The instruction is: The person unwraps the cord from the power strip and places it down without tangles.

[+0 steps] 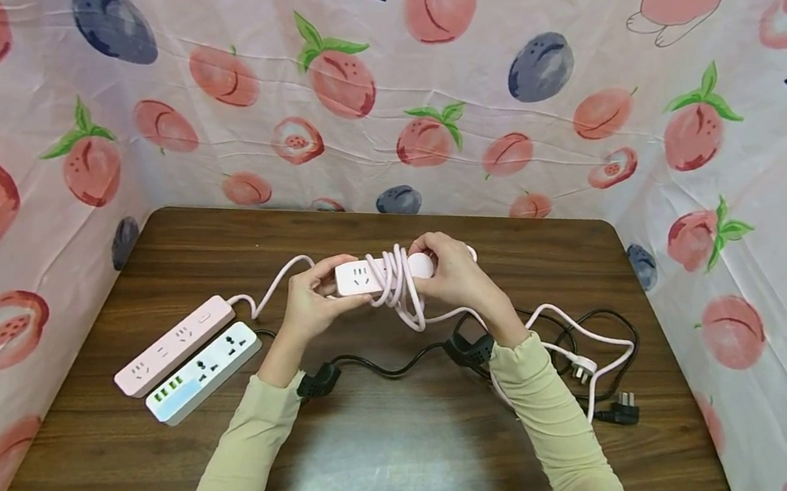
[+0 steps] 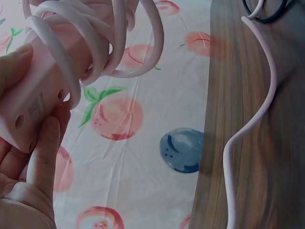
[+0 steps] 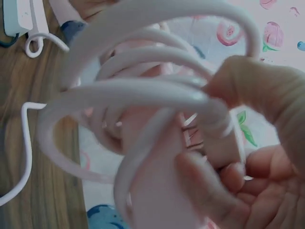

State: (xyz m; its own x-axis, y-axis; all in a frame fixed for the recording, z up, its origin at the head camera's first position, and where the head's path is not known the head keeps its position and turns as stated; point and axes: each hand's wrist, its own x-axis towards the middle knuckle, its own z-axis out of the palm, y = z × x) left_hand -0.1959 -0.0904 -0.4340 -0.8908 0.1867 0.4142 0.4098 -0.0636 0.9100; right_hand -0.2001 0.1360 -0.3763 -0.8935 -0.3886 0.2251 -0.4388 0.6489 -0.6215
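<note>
A pale pink power strip (image 1: 353, 278) is held up above the table, its own cord (image 1: 400, 281) wound in several loops round its middle. My left hand (image 1: 307, 297) grips the strip's left end between thumb and fingers. In the left wrist view the underside of the strip (image 2: 35, 102) shows, with screw holes and a small printed label. My right hand (image 1: 458, 274) is at the other end, pinching the plug (image 1: 421, 265) between thumb and fingers. Metal prongs (image 3: 192, 136) show beside the strip in the right wrist view; how far they sit in a socket I cannot tell.
On the left lie a second pink power strip (image 1: 173, 346) and a white one (image 1: 203, 373) with green USB ports. Pink and black cords tangle at the right, with a white plug (image 1: 583, 369) and a black plug (image 1: 619, 411). Fruit-print cloth (image 1: 353, 152) hangs behind the table.
</note>
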